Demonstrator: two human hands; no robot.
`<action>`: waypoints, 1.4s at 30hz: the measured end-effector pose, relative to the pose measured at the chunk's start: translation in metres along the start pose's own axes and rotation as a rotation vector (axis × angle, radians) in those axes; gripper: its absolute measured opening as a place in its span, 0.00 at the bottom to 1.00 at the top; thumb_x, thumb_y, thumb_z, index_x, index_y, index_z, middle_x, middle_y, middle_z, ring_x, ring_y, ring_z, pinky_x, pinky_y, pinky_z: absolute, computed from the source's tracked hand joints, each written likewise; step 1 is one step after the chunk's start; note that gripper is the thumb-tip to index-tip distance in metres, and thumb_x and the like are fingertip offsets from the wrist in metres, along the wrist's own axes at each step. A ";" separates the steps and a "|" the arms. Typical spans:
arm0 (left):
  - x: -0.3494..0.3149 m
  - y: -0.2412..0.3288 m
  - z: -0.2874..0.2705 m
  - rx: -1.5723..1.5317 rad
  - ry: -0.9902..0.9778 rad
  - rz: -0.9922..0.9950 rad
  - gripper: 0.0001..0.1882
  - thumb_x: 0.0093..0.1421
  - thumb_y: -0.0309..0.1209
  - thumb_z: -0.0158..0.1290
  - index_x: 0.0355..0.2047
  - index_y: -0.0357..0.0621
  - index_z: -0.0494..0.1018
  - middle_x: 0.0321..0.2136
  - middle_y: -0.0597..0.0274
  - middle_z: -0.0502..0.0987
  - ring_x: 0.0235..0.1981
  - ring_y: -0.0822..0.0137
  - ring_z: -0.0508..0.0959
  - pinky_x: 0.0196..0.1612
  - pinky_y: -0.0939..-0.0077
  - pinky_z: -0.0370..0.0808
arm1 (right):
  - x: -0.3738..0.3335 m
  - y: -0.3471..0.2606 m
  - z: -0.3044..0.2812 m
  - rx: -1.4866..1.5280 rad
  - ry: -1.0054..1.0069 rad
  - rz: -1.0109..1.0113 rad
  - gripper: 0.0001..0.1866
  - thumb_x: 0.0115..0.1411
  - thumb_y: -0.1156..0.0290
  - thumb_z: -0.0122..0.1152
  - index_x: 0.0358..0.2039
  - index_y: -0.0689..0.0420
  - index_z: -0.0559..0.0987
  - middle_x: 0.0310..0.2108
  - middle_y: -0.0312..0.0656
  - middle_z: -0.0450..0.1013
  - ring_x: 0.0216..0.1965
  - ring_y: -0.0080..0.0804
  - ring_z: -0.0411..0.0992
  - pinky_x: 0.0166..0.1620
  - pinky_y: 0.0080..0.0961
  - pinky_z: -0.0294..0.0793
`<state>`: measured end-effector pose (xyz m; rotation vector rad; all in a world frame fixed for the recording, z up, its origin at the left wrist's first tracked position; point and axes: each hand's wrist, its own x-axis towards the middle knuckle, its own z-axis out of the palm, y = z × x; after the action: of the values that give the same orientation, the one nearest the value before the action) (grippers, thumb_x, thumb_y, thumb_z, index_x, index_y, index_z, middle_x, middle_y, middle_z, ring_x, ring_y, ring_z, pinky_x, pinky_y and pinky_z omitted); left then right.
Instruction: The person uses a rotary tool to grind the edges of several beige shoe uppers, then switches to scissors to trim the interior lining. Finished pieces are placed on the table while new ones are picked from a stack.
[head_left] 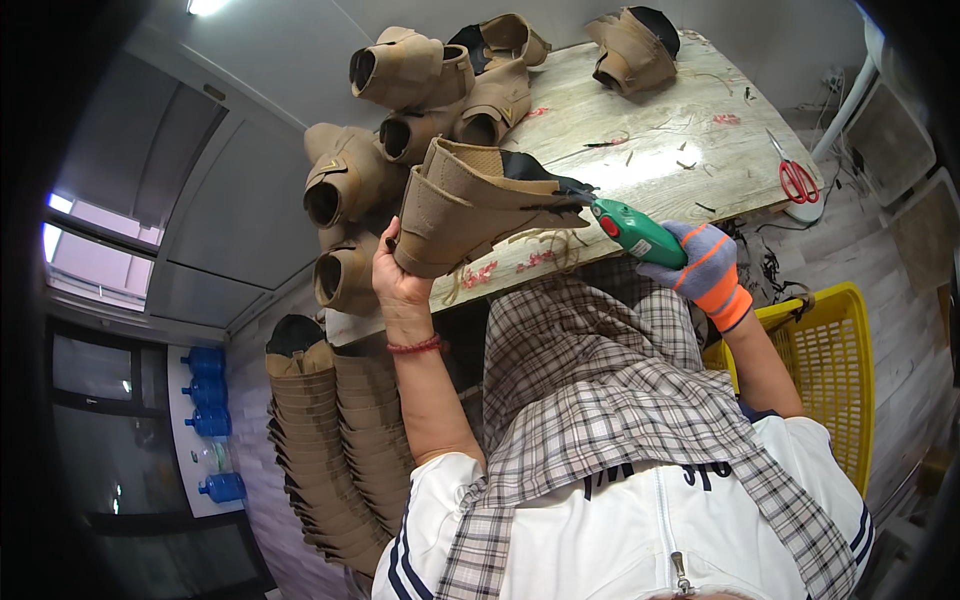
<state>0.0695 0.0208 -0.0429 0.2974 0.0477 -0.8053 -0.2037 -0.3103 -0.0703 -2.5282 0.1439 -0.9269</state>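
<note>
My bare left hand point(402, 275) grips a tan shoe upper point(465, 205) at its toe end and holds it up over the table's near edge. A black lining shows inside its opening. My right hand point(705, 268), in a grey and orange glove, is wrapped round a green handheld electric trimmer point(640, 234) with a red button. The trimmer's dark blade end meets the right edge of the upper, where black material sticks out. Whether the blade is cutting I cannot tell.
More tan uppers point(345, 180) are piled at the table's left, with another upper point(632, 50) at its far side. Red-handled scissors point(797, 182) lie on the table point(700, 130) among scraps. Stacked uppers point(310, 450) stand on the left; a yellow basket point(850, 370) is on the right.
</note>
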 end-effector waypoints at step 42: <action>0.007 -0.067 0.021 0.127 -0.122 0.148 0.17 0.65 0.32 0.53 0.52 0.38 0.73 0.52 0.51 0.77 0.54 0.53 0.75 0.60 0.51 0.69 | 0.012 -0.019 0.002 0.270 0.047 -0.046 0.29 0.37 0.51 0.81 0.36 0.56 0.83 0.24 0.45 0.78 0.23 0.39 0.77 0.29 0.28 0.76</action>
<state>0.0249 -0.0333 -0.0397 0.3671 -0.1392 -0.6788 -0.1942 -0.2955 -0.0561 -2.2710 -0.0240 -0.9547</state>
